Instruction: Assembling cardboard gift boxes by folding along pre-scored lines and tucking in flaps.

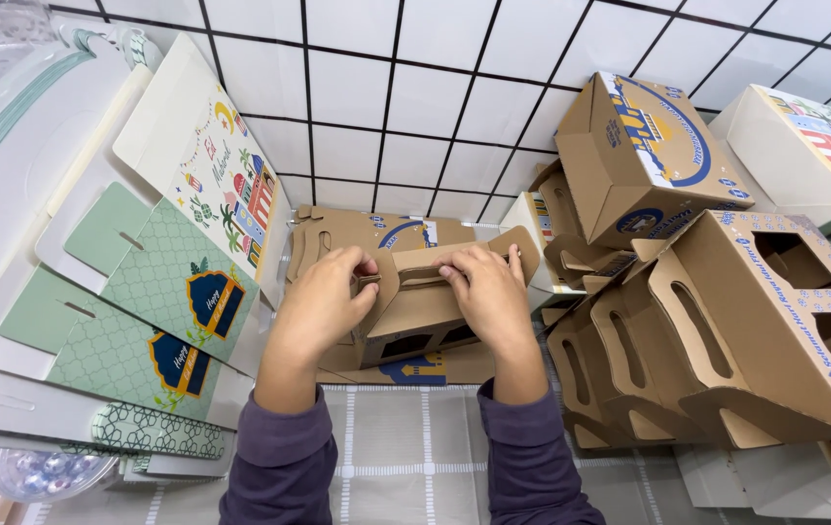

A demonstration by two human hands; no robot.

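Both hands close the handle top of a brown carton on the desk

The left hand (323, 292) and right hand (486, 290) are each curled shut, pinching the two handle flaps of the carton (413, 331) together at its top; the carton stands upright in front of the person, against the tiled wall (376, 97). Its body looks already formed, with window cut-outs showing in the near face, so what seems left is locking the handle flaps. Right of the carton a stack of finished cartons (707, 340) lies on its side, with one more (644, 156) perched above. Left of the carton lean flat blanks (158, 311), green patterned and white printed, not yet folded. A flat brown blank (367, 233) stands behind the carton
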